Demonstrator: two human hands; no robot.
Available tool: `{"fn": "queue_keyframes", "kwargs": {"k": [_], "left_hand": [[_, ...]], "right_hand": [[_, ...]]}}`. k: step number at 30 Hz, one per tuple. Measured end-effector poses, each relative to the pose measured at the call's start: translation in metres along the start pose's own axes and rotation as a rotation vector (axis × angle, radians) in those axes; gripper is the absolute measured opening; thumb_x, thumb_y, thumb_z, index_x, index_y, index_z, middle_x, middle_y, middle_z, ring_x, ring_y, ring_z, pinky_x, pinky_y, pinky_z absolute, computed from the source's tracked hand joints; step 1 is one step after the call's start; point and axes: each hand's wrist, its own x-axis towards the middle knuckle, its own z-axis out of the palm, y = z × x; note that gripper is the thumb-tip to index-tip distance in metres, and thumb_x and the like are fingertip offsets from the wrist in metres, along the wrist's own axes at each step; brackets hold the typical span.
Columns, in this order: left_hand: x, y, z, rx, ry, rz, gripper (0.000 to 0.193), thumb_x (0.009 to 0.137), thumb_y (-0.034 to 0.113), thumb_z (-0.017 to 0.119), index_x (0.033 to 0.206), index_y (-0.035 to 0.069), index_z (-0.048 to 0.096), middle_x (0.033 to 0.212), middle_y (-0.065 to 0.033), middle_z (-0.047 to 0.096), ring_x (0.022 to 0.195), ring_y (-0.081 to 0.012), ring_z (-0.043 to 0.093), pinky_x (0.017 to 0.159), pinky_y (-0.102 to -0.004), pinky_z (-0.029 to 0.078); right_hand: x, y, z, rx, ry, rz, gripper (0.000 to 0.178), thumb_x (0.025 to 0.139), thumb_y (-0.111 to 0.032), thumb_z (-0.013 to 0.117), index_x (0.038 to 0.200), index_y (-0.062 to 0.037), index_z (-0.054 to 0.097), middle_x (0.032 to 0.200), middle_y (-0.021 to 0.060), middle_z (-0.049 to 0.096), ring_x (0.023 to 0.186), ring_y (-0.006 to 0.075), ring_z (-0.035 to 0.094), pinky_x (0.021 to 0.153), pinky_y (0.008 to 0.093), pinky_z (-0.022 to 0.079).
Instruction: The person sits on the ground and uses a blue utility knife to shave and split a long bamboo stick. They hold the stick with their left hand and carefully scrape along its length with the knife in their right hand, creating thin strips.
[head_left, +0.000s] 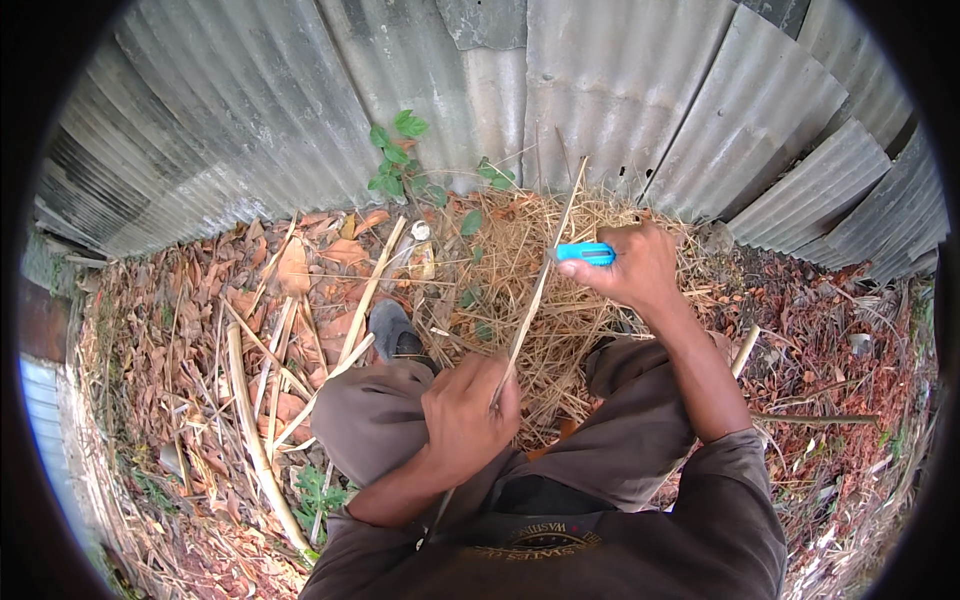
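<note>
My left hand (472, 410) is closed around a long, thin pale strip (535, 308) that looks like split bamboo or cane. The strip slants up and away to the right, and its lower end runs back below that hand towards my body. Farther out, my right hand (640, 262) grips a bright blue utility knife (586, 254). The knife's front end meets the strip's upper part; whether its blade is out I cannot tell. Beneath the strip lies a heap of straw-coloured shavings (560, 360), between my knees.
A corrugated metal fence (620, 90) stands across the far side. Several cut bamboo poles (255, 430) and split pieces lie on dry leaves (200, 310) at the left. A green leafy plant (395, 160) grows by the fence. Reddish litter (820, 370) covers the ground at the right.
</note>
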Motion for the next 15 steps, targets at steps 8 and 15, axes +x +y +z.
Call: {"fn": "queue_keyframes", "kwargs": {"k": [8, 15], "left_hand": [[0.004, -0.003, -0.001, 0.054, 0.014, 0.025, 0.021, 0.073, 0.002, 0.066, 0.094, 0.002, 0.063, 0.071, -0.0114, 0.056, 0.059, -0.0313, 0.056, 0.056, -0.04, 0.044], [0.003, 0.001, 0.001, 0.017, -0.024, 0.033, 0.022, 0.073, 0.002, 0.065, 0.095, 0.002, 0.063, 0.072, -0.0115, 0.056, 0.06, -0.0316, 0.057, 0.055, -0.0402, 0.044]], "right_hand": [[-0.008, -0.011, 0.006, 0.012, -0.031, -0.132, 0.072, 0.068, -0.077, 0.062, 0.053, -0.0069, 0.064, 0.041, 0.0084, 0.051, 0.039, 0.0271, 0.055, 0.044, 0.0389, 0.046], [0.011, 0.022, 0.004, -0.081, 0.019, 0.129, 0.065, 0.068, -0.072, 0.066, 0.051, -0.0093, 0.06, 0.042, 0.008, 0.051, 0.04, 0.0289, 0.054, 0.044, 0.0411, 0.044]]}}
